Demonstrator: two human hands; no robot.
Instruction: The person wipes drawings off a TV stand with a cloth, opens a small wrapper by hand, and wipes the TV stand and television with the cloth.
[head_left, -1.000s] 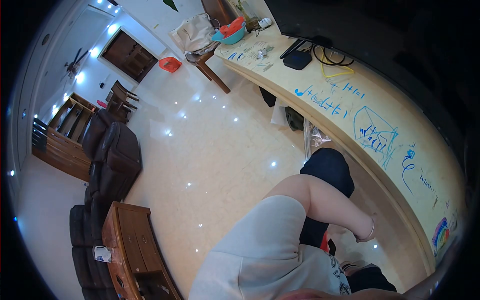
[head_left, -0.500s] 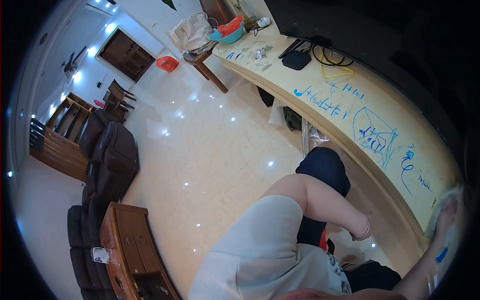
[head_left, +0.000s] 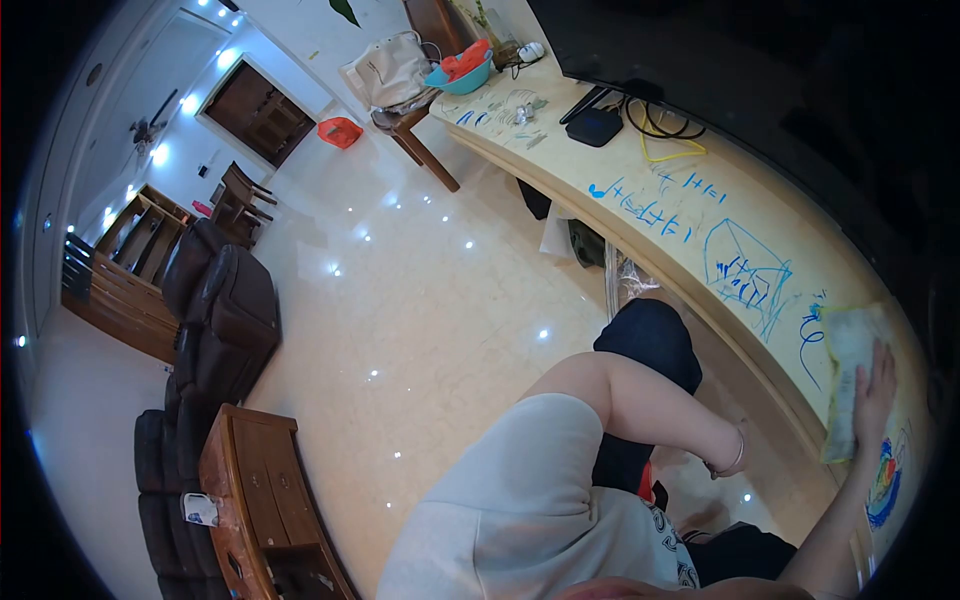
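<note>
Whitish cloth point(head_left: 852, 342) with yellow edging is lying on the tabletop point(head_left: 770, 215) near its front edge, just beside blue scribbles point(head_left: 812, 318). We are resting our right hand point(head_left: 876, 395) on it, fingers extended and unclenched. Our left hand is apparently hiding beyond the bracelet point(head_left: 742, 446), leaving us unable to tell its grip.

At 3 o'clock, matt, soft-looking cloth point(head_left: 852, 350) on a smooth tabletop point(head_left: 575, 165); centrally, glossy, polished floor point(head_left: 430, 330); 8 o'clock, shiny wooden cabinet point(head_left: 255, 450); 12 o'clock, smooth plastic-looking bowl point(head_left: 462, 83).
</note>
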